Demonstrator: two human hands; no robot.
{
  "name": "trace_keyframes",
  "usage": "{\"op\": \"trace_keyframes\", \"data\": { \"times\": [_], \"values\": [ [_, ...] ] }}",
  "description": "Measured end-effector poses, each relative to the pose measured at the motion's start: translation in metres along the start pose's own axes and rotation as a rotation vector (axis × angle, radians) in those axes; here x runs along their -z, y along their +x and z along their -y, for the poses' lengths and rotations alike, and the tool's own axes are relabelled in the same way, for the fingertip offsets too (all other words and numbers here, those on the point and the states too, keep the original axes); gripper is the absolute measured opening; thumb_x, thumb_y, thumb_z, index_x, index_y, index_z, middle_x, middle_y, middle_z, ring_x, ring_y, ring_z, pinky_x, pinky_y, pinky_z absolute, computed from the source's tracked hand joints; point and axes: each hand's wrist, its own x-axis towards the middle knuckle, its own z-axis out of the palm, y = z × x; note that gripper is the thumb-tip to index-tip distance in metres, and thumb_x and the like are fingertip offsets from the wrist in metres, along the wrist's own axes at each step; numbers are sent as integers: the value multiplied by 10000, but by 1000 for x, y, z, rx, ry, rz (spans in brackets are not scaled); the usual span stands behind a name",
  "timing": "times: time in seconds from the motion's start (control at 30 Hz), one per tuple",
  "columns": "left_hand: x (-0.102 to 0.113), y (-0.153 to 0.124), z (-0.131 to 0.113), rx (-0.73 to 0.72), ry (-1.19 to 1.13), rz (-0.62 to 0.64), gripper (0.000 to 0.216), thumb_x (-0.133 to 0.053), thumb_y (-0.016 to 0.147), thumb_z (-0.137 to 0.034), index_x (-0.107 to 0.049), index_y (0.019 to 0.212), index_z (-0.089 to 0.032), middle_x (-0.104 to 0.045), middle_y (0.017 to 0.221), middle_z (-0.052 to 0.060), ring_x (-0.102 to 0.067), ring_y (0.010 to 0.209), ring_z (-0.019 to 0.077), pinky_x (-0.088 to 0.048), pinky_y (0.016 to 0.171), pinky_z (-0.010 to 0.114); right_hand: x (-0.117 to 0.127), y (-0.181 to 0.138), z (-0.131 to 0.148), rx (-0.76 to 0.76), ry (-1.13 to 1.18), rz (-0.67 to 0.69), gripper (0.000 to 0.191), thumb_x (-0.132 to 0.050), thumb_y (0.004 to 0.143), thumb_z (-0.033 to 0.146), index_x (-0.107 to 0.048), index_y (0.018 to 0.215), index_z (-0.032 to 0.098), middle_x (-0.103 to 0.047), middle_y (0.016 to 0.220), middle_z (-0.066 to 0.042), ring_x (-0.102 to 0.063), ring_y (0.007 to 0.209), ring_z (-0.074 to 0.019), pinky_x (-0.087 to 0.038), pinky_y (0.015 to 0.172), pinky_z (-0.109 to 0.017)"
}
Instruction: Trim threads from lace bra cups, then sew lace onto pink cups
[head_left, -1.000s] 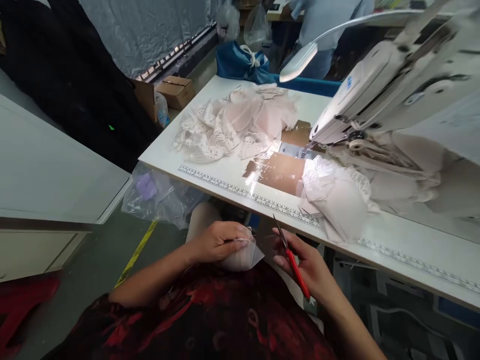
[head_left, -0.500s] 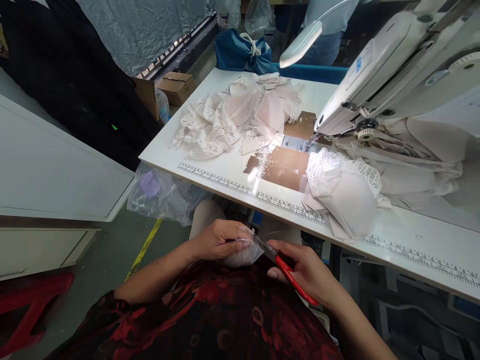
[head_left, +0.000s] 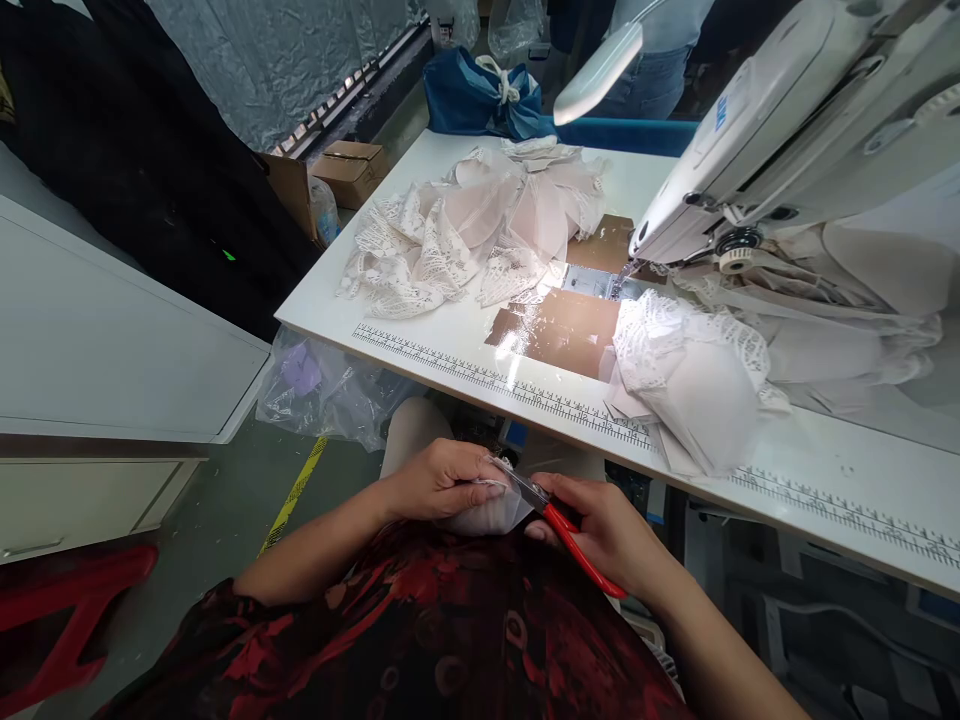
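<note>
Over my lap, my left hand (head_left: 450, 480) pinches a piece of pale, sheer fabric (head_left: 491, 512) that hangs below its fingers. My right hand (head_left: 600, 525) is closed around scissors with red handles (head_left: 581, 555). Their metal blades (head_left: 529, 488) point left and reach the fabric edge beside my left fingertips. On the table right of the sewing machine's needle area lies a stack of pale bra cups with lace edging (head_left: 690, 385). Left of the needle is a loose heap of lace-trimmed pieces (head_left: 465, 225).
A white sewing machine (head_left: 757, 130) overhangs the right side of the white table (head_left: 420, 352), which has a printed ruler along its front edge. A lamp (head_left: 600, 75) and a tied blue bag (head_left: 480, 95) are at the back. A red stool (head_left: 67, 610) stands lower left.
The scissors and my right hand have shifted slightly left, bringing the blades further over the fabric by my left fingers. My left hand stays almost still.
</note>
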Motion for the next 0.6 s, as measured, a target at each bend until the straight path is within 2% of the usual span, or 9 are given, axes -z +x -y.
{"op": "trace_keyframes", "data": {
  "times": [0.2,0.27,0.37,0.43,0.5,0.57,0.6],
  "values": [
    [-1,4,0,10,-26,21,212,-532,893,-205,-696,945,-81,-700,877,129,-657,813,163,-505,757,234,-8,-4,-15,2,4,-23,180,-608,851,370,-622,893,196,-601,713,2,-507,620,-141,-396,592,-219],
    [-2,6,-1,21,-52,28,212,-531,893,-211,-696,940,-86,-702,896,133,-661,838,171,-508,778,243,-12,-4,-19,18,86,-54,194,-637,829,366,-630,910,189,-606,730,1,-515,638,-142,-400,603,-217],
    [-7,7,-2,54,-113,61,215,-530,894,-236,-696,921,-102,-699,929,129,-656,890,182,-499,825,261,-21,-3,-26,-10,275,-176,250,-655,803,397,-641,921,176,-592,743,2,-518,665,-150,-411,626,-223],
    [-11,3,-1,170,-167,46,223,-551,886,-285,-679,969,-123,-689,930,104,-644,871,169,-492,801,251,-27,-3,-34,-69,403,-204,284,-654,794,429,-647,913,172,-569,729,12,-507,663,-149,-406,621,-228],
    [-15,-3,0,375,-295,33,388,-618,836,-385,-599,1151,-160,-664,950,71,-623,826,152,-485,731,234,-33,-4,-45,-123,506,-136,300,-658,784,450,-653,891,170,-556,713,21,-498,654,-145,-399,609,-229],
    [-15,-7,3,558,-487,154,679,-702,733,-487,-475,1305,-200,-636,1008,54,-606,827,155,-480,713,239,-37,-6,-56,-153,533,-115,310,-676,761,464,-659,843,165,-563,701,23,-503,656,-148,-403,616,-234],
    [-13,-8,3,618,-549,261,707,-710,712,-512,-478,1305,-204,-626,1031,53,-600,849,161,-477,737,249,-38,-7,-62,-160,531,-128,313,-681,755,467,-663,824,162,-563,685,25,-503,646,-147,-401,608,-234]
  ]
}}
